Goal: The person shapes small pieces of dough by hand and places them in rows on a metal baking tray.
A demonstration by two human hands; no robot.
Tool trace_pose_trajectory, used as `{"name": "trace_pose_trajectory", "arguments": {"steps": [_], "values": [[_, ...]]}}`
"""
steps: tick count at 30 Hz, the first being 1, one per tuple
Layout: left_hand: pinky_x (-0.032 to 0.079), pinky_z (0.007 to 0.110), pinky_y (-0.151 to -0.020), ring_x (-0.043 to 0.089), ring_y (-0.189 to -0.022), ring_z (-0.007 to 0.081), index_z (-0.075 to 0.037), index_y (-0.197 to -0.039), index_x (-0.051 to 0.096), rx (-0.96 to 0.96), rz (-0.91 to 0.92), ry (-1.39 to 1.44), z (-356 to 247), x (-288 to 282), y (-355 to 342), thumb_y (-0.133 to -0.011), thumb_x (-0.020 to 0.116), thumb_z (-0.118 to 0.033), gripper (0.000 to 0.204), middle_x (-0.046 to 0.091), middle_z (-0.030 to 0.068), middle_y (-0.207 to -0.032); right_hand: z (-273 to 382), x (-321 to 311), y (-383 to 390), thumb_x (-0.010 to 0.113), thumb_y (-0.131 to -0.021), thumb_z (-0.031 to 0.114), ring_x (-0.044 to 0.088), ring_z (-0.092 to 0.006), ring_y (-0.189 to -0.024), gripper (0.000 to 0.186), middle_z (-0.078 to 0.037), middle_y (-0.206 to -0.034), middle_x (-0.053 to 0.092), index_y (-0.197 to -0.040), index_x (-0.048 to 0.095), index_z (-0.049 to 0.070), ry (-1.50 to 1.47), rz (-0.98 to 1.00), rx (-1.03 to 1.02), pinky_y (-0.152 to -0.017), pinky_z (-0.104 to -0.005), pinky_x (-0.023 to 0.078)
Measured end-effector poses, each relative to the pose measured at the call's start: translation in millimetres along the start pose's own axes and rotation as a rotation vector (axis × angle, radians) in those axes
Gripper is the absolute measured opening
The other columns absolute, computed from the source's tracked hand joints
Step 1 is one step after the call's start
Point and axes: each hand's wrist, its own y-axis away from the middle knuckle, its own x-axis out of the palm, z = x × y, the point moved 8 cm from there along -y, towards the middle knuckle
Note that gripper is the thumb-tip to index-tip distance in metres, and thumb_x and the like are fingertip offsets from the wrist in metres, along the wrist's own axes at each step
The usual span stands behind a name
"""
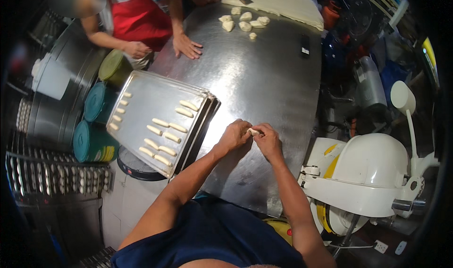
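Note:
Over the near part of the metal table (273,84), both my hands pinch one small piece of dough (253,132). My left hand (234,135) grips it from the left, fingers curled. From the other side my right hand (268,140) has its fingertips closed on the same piece, so much of the dough is hidden. Left of my hands lies a baking tray (146,86), on top of other trays, bearing several short dough sticks (171,137) in loose rows.
Several dough lumps (245,26) and a pale cloth-like sheet (278,6) lie at the far end. A black phone-like object (305,46) rests near the right edge. A white machine (368,169) stands at right. A person in a red apron (141,23) leans a hand on the table.

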Motion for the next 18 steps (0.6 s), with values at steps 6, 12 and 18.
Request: {"name": "trace_pose_trajectory", "arguments": {"steps": [6,12,18], "values": [[0.054,0.047,-0.089,0.066,-0.099,0.0408,-0.005,-0.110,0.070,0.015,-0.125,-0.050,-1.9,-28.9,93.1,-0.087,0.072,-0.014,0.025,0.066,0.0182,-0.102,0.8,-11.4,-41.9,0.078,-0.088,0.010,0.066,-0.0179,-0.083,0.033,-0.008,-0.113,0.072,-0.121,0.075,0.004,0.000,0.048,0.328,-0.074,-0.0323,0.054],[0.056,0.038,-0.080,0.068,-0.088,0.0248,-0.002,-0.116,0.066,-0.254,-0.210,0.393,33.8,-23.9,114.9,-0.091,0.073,-0.017,0.029,0.069,0.0123,-0.102,40.3,44.8,23.7,0.079,-0.089,0.006,0.067,-0.0150,-0.092,0.054,-0.009,-0.119,0.069,-0.140,0.062,0.004,-0.035,0.158,-0.075,-0.080,-0.0304,0.056],[0.056,0.026,-0.072,0.068,-0.085,0.0131,-0.001,-0.131,0.061,-0.345,-0.046,0.898,34.2,7.1,129.6,-0.099,0.069,-0.015,0.036,0.069,0.0070,-0.100,42.9,56.7,106.5,0.075,-0.093,0.005,0.061,-0.0062,-0.077,0.025,0.003,-0.092,0.070,-0.118,0.074,0.003,-0.314,-0.121,0.200,-0.069,-0.0239,0.052]]}}
